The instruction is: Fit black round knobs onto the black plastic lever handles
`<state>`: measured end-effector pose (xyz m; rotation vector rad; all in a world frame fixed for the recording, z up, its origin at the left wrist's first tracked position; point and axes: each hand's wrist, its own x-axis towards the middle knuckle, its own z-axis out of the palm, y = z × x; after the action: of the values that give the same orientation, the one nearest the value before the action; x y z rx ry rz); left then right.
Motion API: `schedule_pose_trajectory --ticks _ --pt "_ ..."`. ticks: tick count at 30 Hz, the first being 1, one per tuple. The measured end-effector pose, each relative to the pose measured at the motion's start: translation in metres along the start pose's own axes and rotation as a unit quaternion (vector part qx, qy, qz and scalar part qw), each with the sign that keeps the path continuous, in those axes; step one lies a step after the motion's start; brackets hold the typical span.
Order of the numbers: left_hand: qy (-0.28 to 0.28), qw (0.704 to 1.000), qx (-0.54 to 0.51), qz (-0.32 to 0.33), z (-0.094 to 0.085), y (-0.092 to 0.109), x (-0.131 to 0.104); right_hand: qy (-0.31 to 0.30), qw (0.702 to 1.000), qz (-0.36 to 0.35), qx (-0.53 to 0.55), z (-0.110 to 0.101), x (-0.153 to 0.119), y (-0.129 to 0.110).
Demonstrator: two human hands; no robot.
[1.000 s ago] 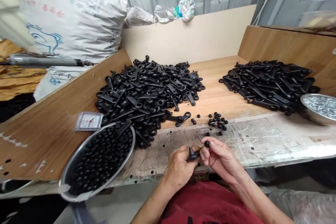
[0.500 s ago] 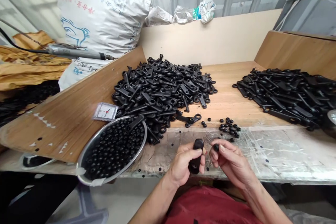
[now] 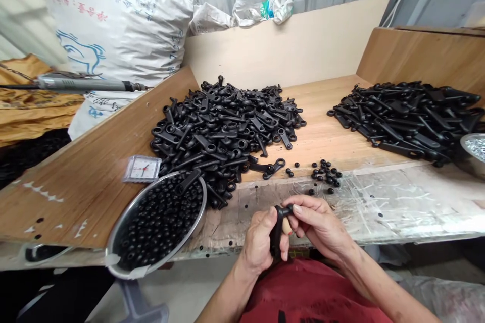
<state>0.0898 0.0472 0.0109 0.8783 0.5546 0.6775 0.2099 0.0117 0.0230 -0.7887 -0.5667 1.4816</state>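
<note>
My left hand [image 3: 259,237] is closed around a black plastic crank handle [image 3: 277,229], held upright just over the table's front edge. A short stem sticks out to the right from the handle's top. At the stem's end, my right hand [image 3: 322,222] pinches a small round black knob [image 3: 290,208] between thumb and fingers. The knob touches the stem; how far it sits on it I cannot tell. Beyond my hands lies a loose group of black knobs [image 3: 328,174]. A metal bowl [image 3: 205,202] full of such knobs stands to the left.
A big heap of black handles [image 3: 227,126] fills the table's middle, and another pile [image 3: 409,121] lies right. A small square clock [image 3: 142,168] leans by the bowl. An electric screwdriver [image 3: 87,82] hangs at left near a white sack [image 3: 121,25]. A metal bowl [image 3: 470,161] stands far right.
My right hand has moved left, bringing the knob against the handle's stem. My left hand has turned the handle so the stem points right. The camera view has shifted slightly.
</note>
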Motion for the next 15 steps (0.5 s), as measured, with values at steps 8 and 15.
schedule_pose_trajectory --ticks 8,15 --pt "0.003 0.996 0.088 0.006 -0.007 -0.002 -0.002 -0.001 1.0 -0.002 -0.005 -0.002 -0.006 0.0" --pt "-0.036 0.987 0.156 -0.001 -0.008 -0.002 -0.008 0.007 0.998 -0.022 -0.064 -0.003 -0.015 0.004"
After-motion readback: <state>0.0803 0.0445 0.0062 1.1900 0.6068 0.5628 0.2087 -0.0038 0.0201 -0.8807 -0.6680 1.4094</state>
